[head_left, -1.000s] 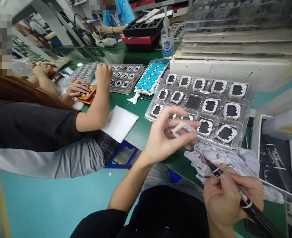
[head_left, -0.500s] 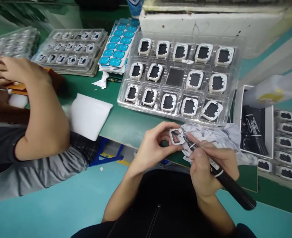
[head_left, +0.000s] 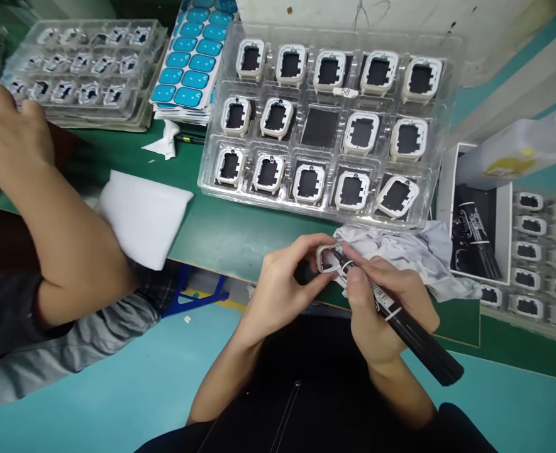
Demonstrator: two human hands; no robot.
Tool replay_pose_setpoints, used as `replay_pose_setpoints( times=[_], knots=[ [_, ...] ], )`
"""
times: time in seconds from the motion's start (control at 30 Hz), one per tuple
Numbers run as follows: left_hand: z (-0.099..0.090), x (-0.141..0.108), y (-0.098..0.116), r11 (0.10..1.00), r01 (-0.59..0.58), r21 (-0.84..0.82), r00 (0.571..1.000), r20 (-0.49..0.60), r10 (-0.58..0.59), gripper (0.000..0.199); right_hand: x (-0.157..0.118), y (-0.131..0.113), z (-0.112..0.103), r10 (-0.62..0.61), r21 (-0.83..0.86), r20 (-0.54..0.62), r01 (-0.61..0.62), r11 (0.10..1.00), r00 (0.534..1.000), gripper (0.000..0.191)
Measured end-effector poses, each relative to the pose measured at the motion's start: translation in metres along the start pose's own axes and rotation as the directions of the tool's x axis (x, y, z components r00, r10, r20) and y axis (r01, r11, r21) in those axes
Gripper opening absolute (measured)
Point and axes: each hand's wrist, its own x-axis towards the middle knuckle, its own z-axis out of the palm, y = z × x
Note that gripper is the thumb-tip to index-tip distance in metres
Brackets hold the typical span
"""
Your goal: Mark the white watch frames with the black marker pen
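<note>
My left hand (head_left: pixel 290 283) pinches a small white watch-case frame (head_left: pixel 324 259) by its edges, just in front of the table's near edge. In my right hand (head_left: pixel 386 308) is a black marker pen (head_left: pixel 417 343), its tip at the inner right side of the frame. Whether the tip touches the frame cannot be made out. Behind both hands stands a clear plastic tray (head_left: pixel 278 204) of similar white frames, one pocket in its middle row holding none. A crumpled white cloth (head_left: pixel 400 258) lies right behind my right hand.
A white box (head_left: pixel 507 245) with black markers and a white bottle (head_left: pixel 518 160) stand at the right, beside another tray of frames. Blue-patterned sheets (head_left: pixel 183 75), more trays (head_left: pixel 94 113) and a white foam sheet (head_left: pixel 146 217) lie left. A co-worker's arm (head_left: pixel 61 226) reaches in there.
The view has shifted, so the trays sit higher and farther left. The frame in my left hand is turned more edge-on, and the marker tip is now inside its opening. The co-worker's hand has moved.
</note>
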Motion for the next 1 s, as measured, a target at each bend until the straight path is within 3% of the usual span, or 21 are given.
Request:
replay_pose_setpoints(
  times=[0.63,0.87,1.0],
  knots=[
    [0.0019,-0.0012,0.0007,0.99,-0.092,0.108,0.995,-0.018,0.094,0.041,0.0019,-0.0025,0.0035,0.006,-0.058,-0.026,-0.008,0.998,1.0,0.015],
    [0.0039,-0.0032,-0.0013,0.978,-0.149,0.147,0.987,-0.032,0.155,0.041,0.0094,-0.0063,0.0034,-0.118,-0.113,0.056,0.124,0.986,0.991,0.02],
    [0.004,-0.0032,-0.001,0.98,-0.134,0.146,0.989,-0.041,0.142,0.041,0.009,-0.0069,0.004,-0.077,-0.125,0.028,0.08,0.989,0.997,0.019]
  ],
)
